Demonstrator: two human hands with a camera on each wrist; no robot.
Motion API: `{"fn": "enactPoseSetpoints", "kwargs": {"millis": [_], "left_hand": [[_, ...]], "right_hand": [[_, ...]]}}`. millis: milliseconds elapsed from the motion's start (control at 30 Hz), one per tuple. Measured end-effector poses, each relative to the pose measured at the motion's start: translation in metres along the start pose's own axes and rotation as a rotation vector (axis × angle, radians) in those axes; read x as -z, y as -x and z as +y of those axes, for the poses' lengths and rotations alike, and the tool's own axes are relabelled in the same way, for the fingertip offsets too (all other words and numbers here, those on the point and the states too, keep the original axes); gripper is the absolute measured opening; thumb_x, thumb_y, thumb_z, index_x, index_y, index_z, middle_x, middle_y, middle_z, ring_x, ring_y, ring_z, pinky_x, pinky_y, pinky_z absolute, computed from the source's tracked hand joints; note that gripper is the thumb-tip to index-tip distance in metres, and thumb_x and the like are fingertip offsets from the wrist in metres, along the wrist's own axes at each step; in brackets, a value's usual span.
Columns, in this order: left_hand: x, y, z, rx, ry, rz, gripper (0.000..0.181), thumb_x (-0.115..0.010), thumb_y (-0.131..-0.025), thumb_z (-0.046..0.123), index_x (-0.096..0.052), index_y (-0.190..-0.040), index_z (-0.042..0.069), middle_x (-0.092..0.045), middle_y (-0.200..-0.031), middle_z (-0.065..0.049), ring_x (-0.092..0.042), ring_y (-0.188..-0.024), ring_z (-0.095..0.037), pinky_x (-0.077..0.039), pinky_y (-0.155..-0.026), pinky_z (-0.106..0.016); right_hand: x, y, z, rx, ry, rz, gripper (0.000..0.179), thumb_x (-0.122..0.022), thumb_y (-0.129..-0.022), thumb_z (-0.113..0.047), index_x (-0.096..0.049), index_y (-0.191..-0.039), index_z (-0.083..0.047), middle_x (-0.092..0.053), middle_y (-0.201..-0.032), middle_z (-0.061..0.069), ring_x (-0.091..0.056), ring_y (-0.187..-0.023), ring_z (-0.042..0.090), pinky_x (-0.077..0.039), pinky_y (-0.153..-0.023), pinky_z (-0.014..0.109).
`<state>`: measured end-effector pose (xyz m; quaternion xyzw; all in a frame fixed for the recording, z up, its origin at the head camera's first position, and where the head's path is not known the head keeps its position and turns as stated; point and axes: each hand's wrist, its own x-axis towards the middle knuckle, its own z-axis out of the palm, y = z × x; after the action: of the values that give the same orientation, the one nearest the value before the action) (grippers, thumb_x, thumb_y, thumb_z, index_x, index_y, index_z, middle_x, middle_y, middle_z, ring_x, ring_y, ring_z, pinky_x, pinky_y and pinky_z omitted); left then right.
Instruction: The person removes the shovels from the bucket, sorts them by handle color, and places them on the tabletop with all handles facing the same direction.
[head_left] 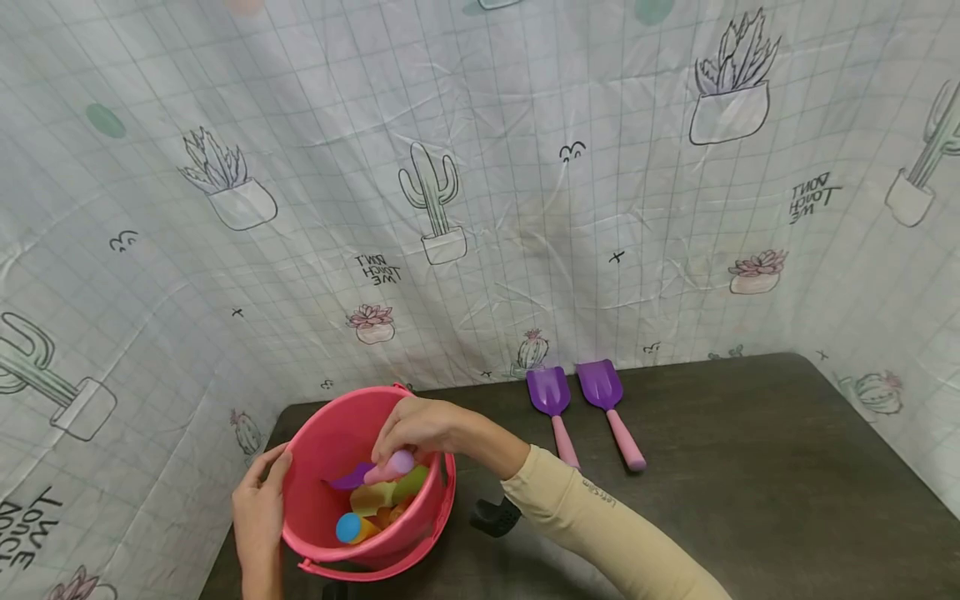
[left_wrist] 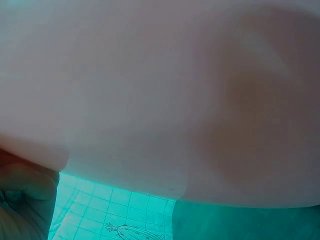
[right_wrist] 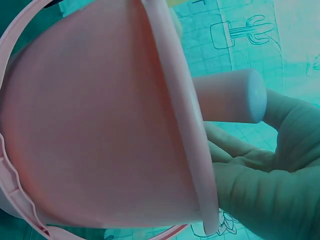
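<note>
A pink bucket (head_left: 337,433) stands at the left of the dark table, its mouth tilted toward the head camera. My left hand (head_left: 258,500) grips its left rim, fingers at the edge. My right hand (head_left: 416,429) reaches over the right rim and holds a pink-handled sand toy (head_left: 386,468) inside; its lilac handle end sticks up past the rim in the right wrist view. A purple part (head_left: 351,477) shows beside that handle, its shape partly hidden. Below lie a yellow piece (head_left: 371,500), a green piece (head_left: 411,483) and a blue-ended orange toy (head_left: 349,528). The bucket wall (left_wrist: 125,100) fills most of the left wrist view.
Two purple toy shovels (head_left: 549,390) with pink handles lie side by side at the table's back. A black object (head_left: 495,517) sits right of the bucket, partly under the right forearm. A cactus-print curtain (head_left: 510,208) hangs behind the table (head_left: 735,467) and at its sides.
</note>
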<state>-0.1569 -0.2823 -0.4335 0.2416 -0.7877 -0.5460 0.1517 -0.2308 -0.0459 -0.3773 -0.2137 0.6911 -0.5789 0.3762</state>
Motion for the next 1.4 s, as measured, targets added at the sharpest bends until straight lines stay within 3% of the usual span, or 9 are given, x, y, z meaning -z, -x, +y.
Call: {"fn": "enactPoseSetpoints", "kwargs": {"millis": [167, 367, 533, 733, 967, 1400], "left_hand": [[0.001, 0.001, 0.000, -0.006, -0.014, 0.003, 0.055, -0.054, -0.106, 0.046, -0.063, -0.140, 0.003, -0.061, -0.133, -0.027, -0.056, -0.071, 0.010, -0.050, -0.062, -0.013], [0.000, 0.001, 0.001, -0.012, -0.024, 0.006, 0.055, -0.053, -0.106, 0.045, -0.063, -0.140, 0.002, -0.062, -0.133, -0.028, -0.055, -0.070, 0.011, -0.049, -0.063, -0.012], [0.000, 0.001, 0.001, -0.012, -0.016, 0.014, 0.054, -0.054, -0.106, 0.044, -0.062, -0.139, 0.001, -0.061, -0.133, -0.028, -0.056, -0.070, 0.011, -0.049, -0.062, -0.011], [0.000, 0.002, 0.000, -0.027, -0.015, 0.016, 0.053, -0.054, -0.106, 0.043, -0.063, -0.138, 0.001, -0.062, -0.132, -0.028, -0.056, -0.070, 0.011, -0.049, -0.062, -0.012], [0.000, 0.001, -0.001, -0.023, -0.009, 0.017, 0.052, -0.056, -0.106, 0.043, -0.064, -0.138, 0.002, -0.063, -0.131, -0.027, -0.057, -0.070, 0.010, -0.050, -0.062, -0.013], [-0.001, 0.002, -0.002, -0.007, 0.004, 0.008, 0.055, -0.055, -0.106, 0.044, -0.062, -0.140, 0.002, -0.061, -0.133, -0.028, -0.056, -0.071, 0.008, -0.050, -0.062, -0.013]], "right_hand": [[0.003, 0.002, 0.001, -0.007, -0.087, 0.024, 0.029, -0.068, -0.089, 0.001, -0.069, -0.109, 0.022, -0.070, -0.083, 0.005, -0.061, -0.080, 0.016, -0.054, -0.065, 0.025], [0.007, 0.005, 0.002, -0.011, -0.177, 0.018, 0.028, -0.066, -0.091, 0.003, -0.068, -0.109, 0.024, -0.071, -0.082, 0.011, -0.069, -0.075, 0.020, -0.061, -0.071, 0.033], [0.010, 0.008, 0.002, -0.003, -0.207, 0.025, 0.028, -0.066, -0.091, 0.003, -0.068, -0.109, 0.024, -0.071, -0.084, 0.013, -0.071, -0.076, 0.021, -0.062, -0.076, 0.039], [0.015, 0.014, 0.002, 0.007, -0.187, 0.035, 0.030, -0.067, -0.090, 0.000, -0.069, -0.113, 0.021, -0.073, -0.090, 0.009, -0.066, -0.083, 0.017, -0.058, -0.074, 0.030], [0.019, 0.021, 0.000, 0.019, -0.247, 0.029, 0.036, -0.066, -0.087, 0.004, -0.065, -0.120, 0.020, -0.069, -0.117, 0.014, -0.061, -0.092, 0.018, -0.054, -0.078, 0.030], [0.028, 0.032, 0.002, 0.061, -0.355, -0.031, 0.048, -0.063, -0.087, 0.009, -0.057, -0.134, 0.020, -0.068, -0.113, 0.009, -0.061, -0.098, 0.018, -0.053, -0.080, 0.028]]}}
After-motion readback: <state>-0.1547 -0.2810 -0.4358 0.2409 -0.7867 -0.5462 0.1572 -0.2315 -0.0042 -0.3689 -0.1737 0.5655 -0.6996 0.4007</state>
